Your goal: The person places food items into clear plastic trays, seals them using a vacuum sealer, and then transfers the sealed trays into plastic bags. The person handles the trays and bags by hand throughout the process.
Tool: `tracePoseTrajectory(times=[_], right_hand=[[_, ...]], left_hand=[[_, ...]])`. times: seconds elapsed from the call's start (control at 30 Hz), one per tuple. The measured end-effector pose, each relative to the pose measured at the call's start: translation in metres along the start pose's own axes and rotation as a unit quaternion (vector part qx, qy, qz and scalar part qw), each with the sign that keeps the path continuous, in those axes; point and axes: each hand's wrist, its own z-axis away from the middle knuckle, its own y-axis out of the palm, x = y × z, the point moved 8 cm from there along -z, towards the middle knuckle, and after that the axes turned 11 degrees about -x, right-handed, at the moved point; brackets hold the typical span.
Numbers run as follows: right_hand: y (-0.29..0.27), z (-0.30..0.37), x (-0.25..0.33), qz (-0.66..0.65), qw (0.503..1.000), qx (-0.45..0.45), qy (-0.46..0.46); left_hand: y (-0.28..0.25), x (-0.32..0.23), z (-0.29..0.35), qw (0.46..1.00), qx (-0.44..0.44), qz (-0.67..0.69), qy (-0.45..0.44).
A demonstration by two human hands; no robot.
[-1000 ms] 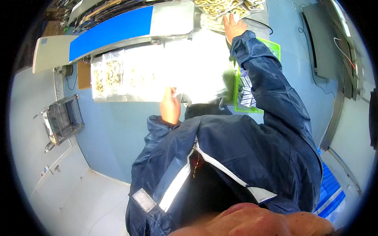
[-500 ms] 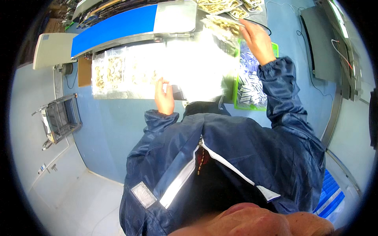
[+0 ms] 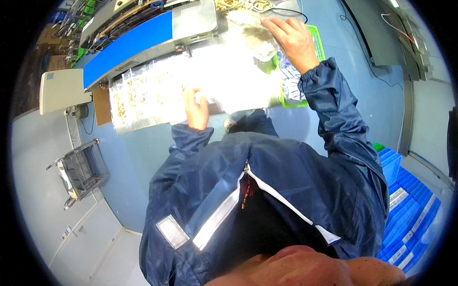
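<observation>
My right hand [image 3: 295,44] is closed on the upper edge of a clear plastic bag [image 3: 260,44] with pale yellowish pieces inside. The bag hangs tilted over the right end of the white, glare-washed table [image 3: 234,86]. At the table's near edge is my left hand [image 3: 196,112], its index finger and thumb apart with nothing visible between them. Left of it, several flat clear bags [image 3: 138,97] with similar pieces lie in a row. Below my right hand, small blue and white packets [image 3: 292,81] fill a green basket [image 3: 316,37], partly hidden by my hand and sleeve.
Along the far side runs a machine with a blue conveyor belt [image 3: 131,47] and a metal plate [image 3: 193,21]. More filled packs [image 3: 231,5] lie beyond the table. A metal frame stand [image 3: 81,169] is at left, and blue crates [image 3: 410,214] are stacked behind at right.
The view has shifted and turned slightly. My right hand has drawn the bag nearer and over the table, and more of the bag now shows. My left hand stays by the near edge.
</observation>
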Motion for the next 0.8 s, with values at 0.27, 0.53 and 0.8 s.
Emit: tracePoseTrajectory(times=[0.27,0.53,0.8], right_hand=[[-0.043,0.007,0.002,-0.197,0.943,-0.090,0.254],[0.010,0.156,0.167,-0.615,0.408,0.273,0.617],[0.045,0.245,0.162,-0.560,0.267,0.170,0.766]], left_hand=[[-0.030,0.003,0.008,0.999,-0.030,0.033,0.014],[-0.037,-0.020,0.012,0.996,-0.014,0.034,0.083],[-0.022,0.006,0.047,0.992,0.015,-0.054,0.109]])
